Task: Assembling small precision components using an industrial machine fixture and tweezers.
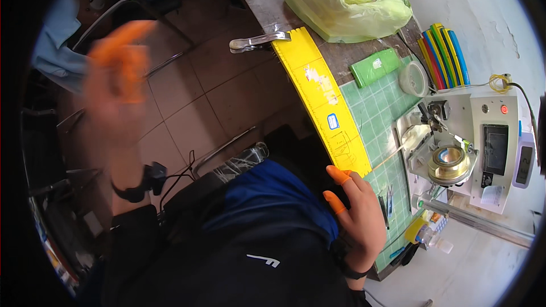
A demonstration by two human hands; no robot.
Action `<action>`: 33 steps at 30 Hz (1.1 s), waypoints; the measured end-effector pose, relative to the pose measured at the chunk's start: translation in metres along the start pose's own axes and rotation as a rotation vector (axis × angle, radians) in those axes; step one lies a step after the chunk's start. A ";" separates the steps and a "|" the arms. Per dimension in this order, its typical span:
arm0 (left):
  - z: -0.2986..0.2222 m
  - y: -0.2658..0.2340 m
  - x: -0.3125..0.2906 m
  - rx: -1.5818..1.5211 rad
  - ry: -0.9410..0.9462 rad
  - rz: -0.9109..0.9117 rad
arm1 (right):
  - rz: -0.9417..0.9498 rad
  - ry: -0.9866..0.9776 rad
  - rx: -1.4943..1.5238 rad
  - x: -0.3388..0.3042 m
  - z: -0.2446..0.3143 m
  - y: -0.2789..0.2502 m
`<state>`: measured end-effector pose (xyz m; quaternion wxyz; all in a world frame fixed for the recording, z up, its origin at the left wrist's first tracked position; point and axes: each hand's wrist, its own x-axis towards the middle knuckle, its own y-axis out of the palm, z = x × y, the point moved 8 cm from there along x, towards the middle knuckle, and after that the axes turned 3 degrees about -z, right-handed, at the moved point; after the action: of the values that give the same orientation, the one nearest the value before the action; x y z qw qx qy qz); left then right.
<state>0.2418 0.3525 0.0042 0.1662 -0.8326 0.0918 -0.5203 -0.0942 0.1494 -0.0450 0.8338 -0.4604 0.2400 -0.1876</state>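
My left hand (114, 102) is raised over the floor at the left, smeared by motion. Orange finger cots show on it, but its fingers cannot be made out. At the near end of a long yellow board (319, 88) is my right hand (364, 213), with orange cots on thumb and forefinger. Those two are apart with nothing visible between them; the fingertips are close to the board's corner, and contact is unclear. A thin pale strand (388, 156) runs from that corner toward a bench machine (449, 162) carrying a round metal part.
A metal clamp (259, 41) grips the board's far end. On the bench are a green cutting mat (364, 101), a green packet (375, 67), a clear round tub (413, 78), a yellow-green plastic bag (341, 8) and tweezers (389, 200). Coloured strips (446, 57) stand by the wall.
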 end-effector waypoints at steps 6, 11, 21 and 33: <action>-0.020 0.133 -0.061 -0.237 -0.298 0.499 | -0.038 -0.051 0.015 -0.004 0.003 -0.002; 0.002 0.177 -0.097 -0.296 -0.468 0.667 | -0.055 -0.060 0.032 -0.008 -0.002 0.002; 0.009 0.204 -0.151 -0.190 -0.292 1.268 | -0.037 -0.026 0.085 -0.004 -0.015 -0.007; -0.168 0.177 0.051 -0.865 0.120 1.158 | -0.217 -0.046 0.362 -0.019 -0.046 -0.053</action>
<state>0.1173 0.1412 0.0486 0.0657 -0.6117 0.7245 -0.3107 -0.1409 0.1014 -0.0167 0.8831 -0.3304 0.1320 -0.3059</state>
